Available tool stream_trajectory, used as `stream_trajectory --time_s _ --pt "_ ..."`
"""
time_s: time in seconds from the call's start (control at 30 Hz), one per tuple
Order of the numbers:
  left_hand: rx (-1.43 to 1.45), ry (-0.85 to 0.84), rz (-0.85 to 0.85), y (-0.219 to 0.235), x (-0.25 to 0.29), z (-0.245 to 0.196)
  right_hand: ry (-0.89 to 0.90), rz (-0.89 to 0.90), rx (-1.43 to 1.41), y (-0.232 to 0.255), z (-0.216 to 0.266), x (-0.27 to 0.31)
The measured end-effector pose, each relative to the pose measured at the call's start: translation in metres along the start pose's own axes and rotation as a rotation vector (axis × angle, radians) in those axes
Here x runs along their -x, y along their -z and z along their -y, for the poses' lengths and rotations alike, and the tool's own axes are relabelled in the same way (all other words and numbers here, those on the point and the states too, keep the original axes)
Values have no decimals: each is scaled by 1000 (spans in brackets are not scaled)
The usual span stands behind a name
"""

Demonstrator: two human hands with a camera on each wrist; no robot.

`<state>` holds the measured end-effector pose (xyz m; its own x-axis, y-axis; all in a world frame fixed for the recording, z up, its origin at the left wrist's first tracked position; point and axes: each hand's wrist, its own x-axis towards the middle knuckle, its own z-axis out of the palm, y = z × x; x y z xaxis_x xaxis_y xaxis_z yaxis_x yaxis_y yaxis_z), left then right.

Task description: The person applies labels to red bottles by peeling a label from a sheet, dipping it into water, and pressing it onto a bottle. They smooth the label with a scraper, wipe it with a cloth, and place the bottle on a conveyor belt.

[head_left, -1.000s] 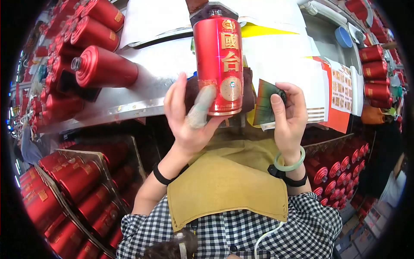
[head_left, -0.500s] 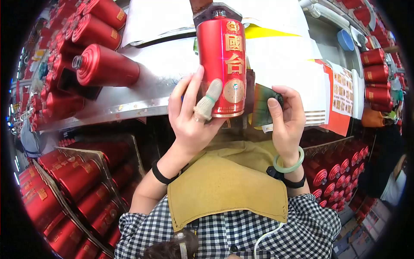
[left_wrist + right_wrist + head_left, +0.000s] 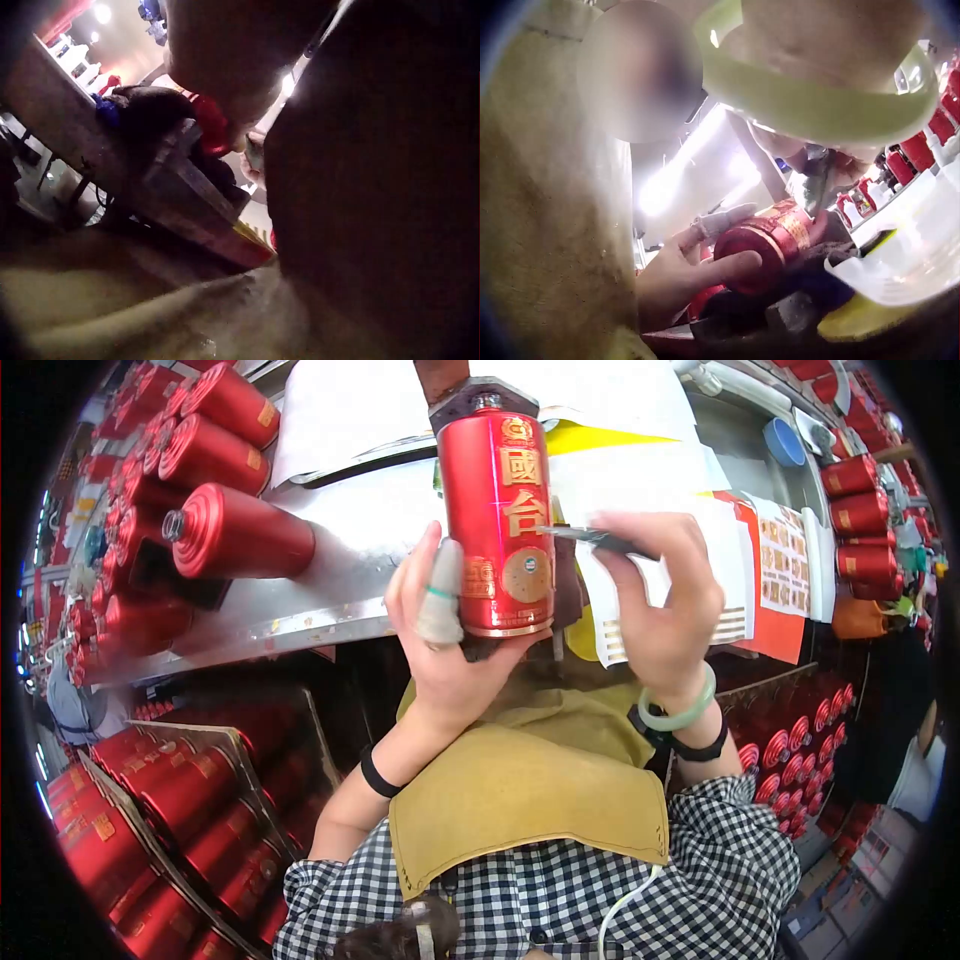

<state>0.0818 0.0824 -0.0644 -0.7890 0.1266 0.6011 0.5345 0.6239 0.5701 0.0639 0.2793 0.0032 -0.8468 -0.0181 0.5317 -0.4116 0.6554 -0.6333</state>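
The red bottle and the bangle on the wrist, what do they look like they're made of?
Red bottle: probably glazed ceramic or lacquered glass, judging by its glossy sheen and gold lettering. Bangle: pale green, smooth and translucent, so likely jade or a glass imitation.

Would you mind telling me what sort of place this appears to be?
Probably a bottling or packaging workshop. Identical red bottles lie stacked on the metal workbench, more fill the divided cartons, and the left hand grips one red bottle at the bench.
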Motion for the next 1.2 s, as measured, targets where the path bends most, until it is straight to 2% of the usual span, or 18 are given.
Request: stream_trajectory --time_s 0.07,0.13,0.2,0.27,0.3,0.33,0.47,0.53,0.6,0.67,0.73,0.83,0.87,0.93,1.0,1.07,1.13,1.2 --pt "480 264 -55 -11 2 6 422 155 112 -4 1 -2" --pt "416 336 28 -6 -1 13 526 303 -4 -8 20 3" --pt "387 228 84 2 -5 11 425 321 29 -13 19 -8" --pt "400 221 35 2 -5 7 360 192 137 -15 2 -26" --pt "409 221 -23 1 -5 5 456 54 211 -15 -9 -37" --pt "409 218 -25 4 -5 4 459 52 212 -14 -11 -35" --pt "247 165 26 2 2 20 665 283 -57 -20 6 -12" --pt "239 165 67 2 2 24 577 296 14 -27 8 -23" --pt "243 170 51 9 -3 12 479 76 39 -42 -18 -55" --pt "333 200 24 6 2 18 540 -12 234 -29 -38 -89" --pt "292 195 78 9 7 23 634 8 267 -28 -41 -77" --pt "220 178 169 14 9 34 880 190 42 -32 -20 -12" --pt "187 155 198 13 9 37 880 392 -102 -17 0 -15" --pt "254 189 202 11 13 41 647 378 4 -19 -3 -18" --pt "341 186 207 9 14 43 489 69 22 -30 -36 -43" --pt "356 194 220 9 16 45 600 -12 231 -16 -40 -51" --pt "356 199 234 8 17 46 671 141 93 -31 -30 -9" --pt "236 107 249 9 15 47 875 267 -177 -24 -17 12"
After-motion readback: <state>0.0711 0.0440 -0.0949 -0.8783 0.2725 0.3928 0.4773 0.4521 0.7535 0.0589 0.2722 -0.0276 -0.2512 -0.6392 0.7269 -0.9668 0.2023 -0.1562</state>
